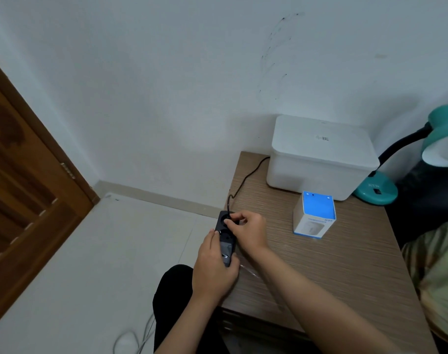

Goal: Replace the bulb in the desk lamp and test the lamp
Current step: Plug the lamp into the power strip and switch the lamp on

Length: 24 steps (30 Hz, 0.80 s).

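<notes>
Near the centre of the frame, at the left edge of the wooden table [332, 264], we see a black power strip [226, 237] held over the table's edge. The left hand [214, 270] is wrapped around the strip's lower end, fingers closed on it. The right hand [248, 229] reaches in from the lower right and pinches a black plug [228, 221] at the strip's upper socket; we cannot tell whether the plug is fully seated. A black cord [246, 178] runs from there up across the table and behind the white lidded box [320, 157] at the upper right. In front of that box stands a small blue and white carton [315, 215]. At the right edge of the frame we see the teal desk lamp [376, 189], its base on the table beside the box, its black neck curving up to the teal shade. A white cable [131, 338] lies on the floor at the bottom.
</notes>
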Available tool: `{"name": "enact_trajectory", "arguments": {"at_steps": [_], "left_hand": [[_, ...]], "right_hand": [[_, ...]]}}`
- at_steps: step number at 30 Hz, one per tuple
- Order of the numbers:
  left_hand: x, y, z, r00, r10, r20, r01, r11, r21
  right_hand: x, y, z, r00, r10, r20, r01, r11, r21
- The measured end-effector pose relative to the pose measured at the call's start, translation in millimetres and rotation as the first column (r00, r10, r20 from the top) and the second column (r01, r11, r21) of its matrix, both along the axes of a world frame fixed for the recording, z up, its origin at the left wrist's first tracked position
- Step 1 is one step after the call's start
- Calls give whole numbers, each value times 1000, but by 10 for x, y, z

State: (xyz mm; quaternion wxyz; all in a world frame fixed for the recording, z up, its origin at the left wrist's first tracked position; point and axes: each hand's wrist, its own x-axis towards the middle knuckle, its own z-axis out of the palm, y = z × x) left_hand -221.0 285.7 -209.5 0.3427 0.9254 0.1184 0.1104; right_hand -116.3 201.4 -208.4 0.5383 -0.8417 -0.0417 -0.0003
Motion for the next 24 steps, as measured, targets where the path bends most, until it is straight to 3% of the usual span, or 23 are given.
{"name": "enact_trajectory", "arguments": {"at_steps": [8,11,17,24], "left_hand": [[-9,-2,60,999,-17,-28,17,999,28],[0,-2,83,998,-21,-54,24,998,52],[17,-96,109,991,-40,-129,63,981,184],[24,-944,31,970,-235,57,227,966,121]], "right_hand": [[-63,-9,54,1000,5,12,-5,998,-59],[-176,-75,49,999,-4,33,5,1000,-9],[-466,-573,-99,988,-43,149,44,999,-3],[-703,-1468,-250,950,-160,269,200,972,-127]]}}
